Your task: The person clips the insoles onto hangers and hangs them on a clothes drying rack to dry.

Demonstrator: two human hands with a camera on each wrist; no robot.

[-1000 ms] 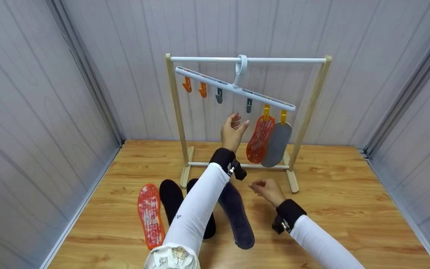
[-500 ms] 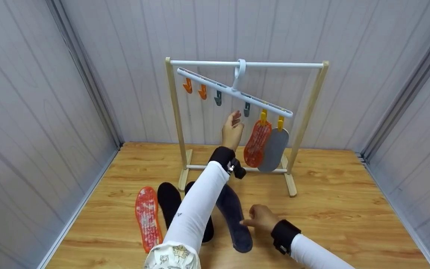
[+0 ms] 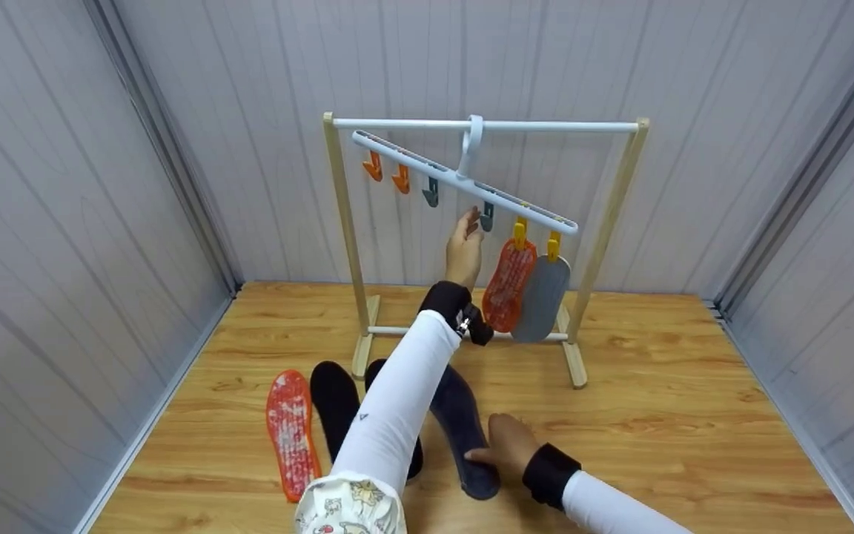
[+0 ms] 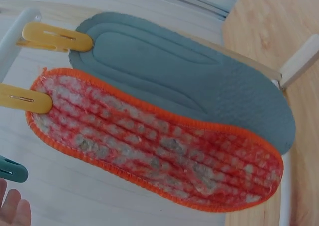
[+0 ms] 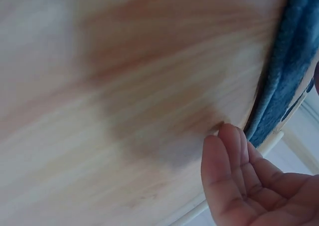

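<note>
My left hand (image 3: pixel 464 252) is raised at the hanger, its fingers beside a dark grey-green clip (image 3: pixel 486 216). In the left wrist view, its fingertips (image 4: pixel 19 211) are just below that clip, whether touching I cannot tell. My right hand (image 3: pixel 508 443) is low over the table at a dark blue insole (image 3: pixel 464 430), the thumb above the insole. In the right wrist view, the fingers of that hand are bent beside the insole's edge (image 5: pixel 279 71). A red-and-white insole (image 4: pixel 159 141) and a grey insole (image 4: pixel 149 56) hang from yellow clips (image 3: pixel 520 233).
The white hanger (image 3: pixel 405 157) hangs tilted, right end lower, on a wood-and-white rack (image 3: pixel 345 222). Orange clips (image 3: pixel 401 180) and another grey-green clip (image 3: pixel 431 194) hold nothing. A red insole (image 3: pixel 292 437) and black insoles (image 3: pixel 334 400) lie at left, one partly behind the left forearm.
My right hand has moved down and left to the dark blue insole. The left hand has moved slightly up, closer to the grey-green clip. The view has shifted a little.
</note>
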